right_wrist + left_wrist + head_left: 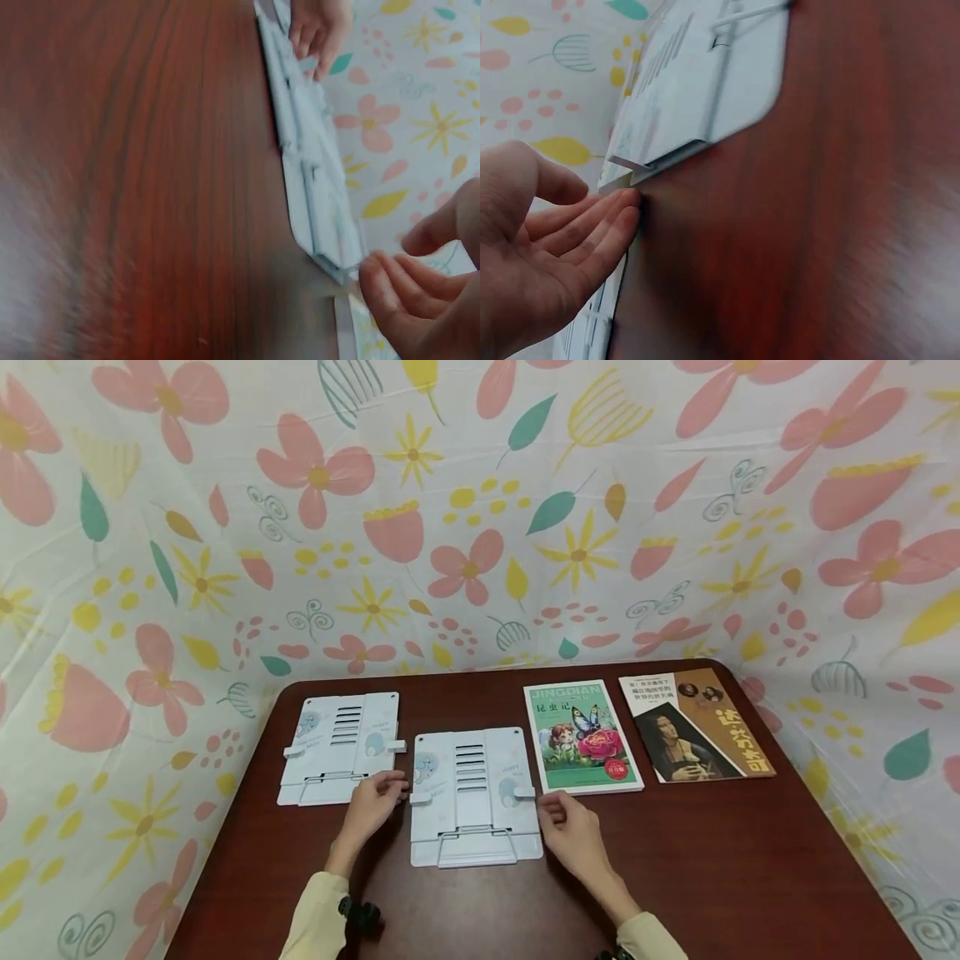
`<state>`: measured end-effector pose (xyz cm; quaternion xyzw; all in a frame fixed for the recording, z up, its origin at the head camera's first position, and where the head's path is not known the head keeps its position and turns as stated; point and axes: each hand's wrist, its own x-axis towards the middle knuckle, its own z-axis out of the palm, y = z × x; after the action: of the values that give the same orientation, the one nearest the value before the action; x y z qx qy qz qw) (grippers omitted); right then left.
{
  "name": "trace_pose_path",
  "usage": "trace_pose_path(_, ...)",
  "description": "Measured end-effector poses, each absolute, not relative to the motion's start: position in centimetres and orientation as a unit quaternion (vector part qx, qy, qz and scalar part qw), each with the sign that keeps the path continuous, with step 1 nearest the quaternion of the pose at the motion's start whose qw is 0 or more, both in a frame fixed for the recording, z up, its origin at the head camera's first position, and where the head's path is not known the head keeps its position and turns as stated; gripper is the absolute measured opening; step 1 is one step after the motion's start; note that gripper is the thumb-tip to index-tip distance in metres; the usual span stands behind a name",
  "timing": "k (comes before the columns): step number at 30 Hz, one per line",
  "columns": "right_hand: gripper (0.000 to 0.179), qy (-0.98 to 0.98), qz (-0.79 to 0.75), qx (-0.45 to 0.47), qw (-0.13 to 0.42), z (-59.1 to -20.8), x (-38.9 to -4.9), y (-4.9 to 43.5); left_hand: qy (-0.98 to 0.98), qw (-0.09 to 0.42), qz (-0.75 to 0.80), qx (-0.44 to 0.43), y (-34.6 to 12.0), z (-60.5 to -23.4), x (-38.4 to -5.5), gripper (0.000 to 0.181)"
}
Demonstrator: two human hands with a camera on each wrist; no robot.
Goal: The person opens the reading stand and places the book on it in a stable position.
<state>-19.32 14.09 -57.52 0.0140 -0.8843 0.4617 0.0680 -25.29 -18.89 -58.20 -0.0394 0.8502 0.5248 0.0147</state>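
Two white book stands lie folded flat on the dark table. Between my hands is the nearer book stand [442, 785], with slots down its middle and a wire support at its front edge. My left hand [377, 799] is at its left side, in the gap beside the other book stand [315, 735]. In the left wrist view the fingers [604, 240] are loosely extended near the stand's side clip. At the right edge is my right hand [573, 831], fingers lightly bent; the right wrist view shows its fingertips [375, 274] by the stand's corner. Contact is hard to tell.
A green children's book [581, 768] with a butterfly cover lies right of the nearer stand. Farther right is a brown and white book [727, 743] with a portrait. A floral cloth [465, 618] hangs behind the wooden table [720, 860].
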Motion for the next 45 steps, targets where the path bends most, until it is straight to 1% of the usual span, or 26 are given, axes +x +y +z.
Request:
trace_pose_path(3,0.004,-0.901,0.432,0.042,0.018,-57.5,-18.3,13.5,0.864,0.011,0.501,-0.045,-18.6,-58.2,-26.5,0.024)
trace_pose_path(5,0.006,-0.908,0.414,0.068,-0.009,-57.6,-17.7,13.0,0.879,0.003,0.474,-0.045,-18.3,-58.2,-27.2,0.024)
trace_pose_path(7,0.01,-0.914,0.396,0.087,-0.018,-57.7,-17.3,12.4,0.896,-0.001,0.442,-0.047,-17.9,-58.1,-27.8,0.024)
trace_pose_path(12,0.019,-0.929,0.355,0.105,-0.021,-57.4,-16.5,10.8,0.918,0.004,0.391,-0.063,-17.1,-58.4,-28.6,0.024)
trace_pose_path(19,0.022,-0.944,0.309,0.111,0.004,-57.0,-16.6,9.9,0.916,0.004,0.39,-0.091,-16.7,-58.4,-29.1,0.026)
trace_pose_path(28,0.028,-0.919,0.363,0.156,0.015,-57.6,-16.9,10.9,0.908,0.007,0.401,-0.12,-16.3,-58.1,-29.2,0.025)
trace_pose_path(33,0.032,-0.899,0.387,0.201,0.046,-58.3,-16.8,11.7,0.908,0.004,0.401,-0.119,-16.2,-58.2,-29.5,0.025)
trace_pose_path(37,0.031,-0.889,0.393,0.228,0.062,-58.9,-16.6,12.1,0.908,0.01,0.402,-0.121,-16.1,-58.2,-29.5,0.026)
trace_pose_path(41,0.027,-0.887,0.392,0.237,0.059,-59.2,-16.5,12.4,0.908,0.016,0.402,-0.122,-16.2,-58.2,-29.5,0.027)
trace_pose_path(43,0.025,-0.883,0.398,0.244,0.047,-58.9,-16.6,12.6,0.907,0.016,0.402,-0.121,-16.3,-58.2,-29.5,0.027)
trace_pose_path(45,0.021,-0.879,0.411,0.242,0.018,-58.3,-17.0,13.0,0.906,0.015,0.406,-0.12,-16.3,-58.1,-29.4,0.027)
